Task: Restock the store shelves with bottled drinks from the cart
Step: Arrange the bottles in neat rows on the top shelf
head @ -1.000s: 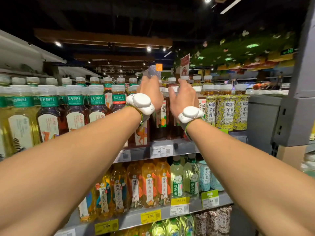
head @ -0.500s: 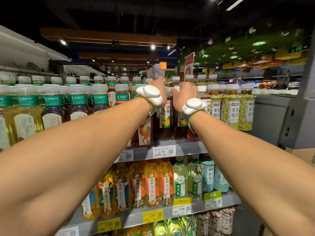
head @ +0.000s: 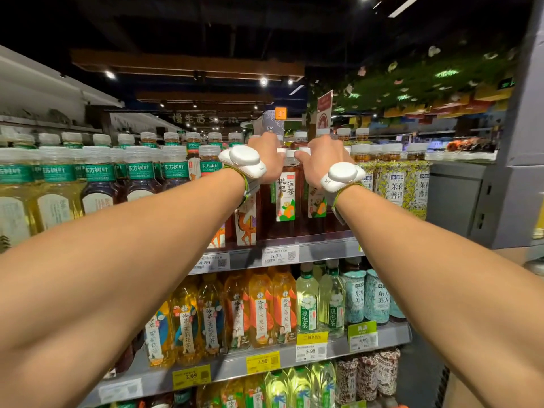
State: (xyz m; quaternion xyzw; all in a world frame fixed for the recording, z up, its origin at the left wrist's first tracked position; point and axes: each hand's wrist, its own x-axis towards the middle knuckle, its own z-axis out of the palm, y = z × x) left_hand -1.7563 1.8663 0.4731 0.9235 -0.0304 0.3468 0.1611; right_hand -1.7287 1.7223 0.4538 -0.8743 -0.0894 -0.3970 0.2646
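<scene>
My left hand [head: 266,161] and my right hand [head: 322,160] reach side by side to the top shelf [head: 312,248]. Each curls over the white-capped top of a dark tea bottle. The left hand grips the bottle with the camel label [head: 245,228]. The right hand grips one with an orange-fruit label [head: 317,204], and its thumb points left at the cap of the bottle between them [head: 287,198]. My fingertips are hidden behind the hands. The cart is out of view.
Green-labelled tea bottles [head: 100,184] fill the top shelf to the left, and yellow floral ones [head: 396,187] to the right. The shelf below [head: 265,363] holds orange and pale green teas. A grey cabinet [head: 477,201] stands at the right.
Both hands have stayed on the bottle tops. The left hand has edged slightly right, toward the right hand.
</scene>
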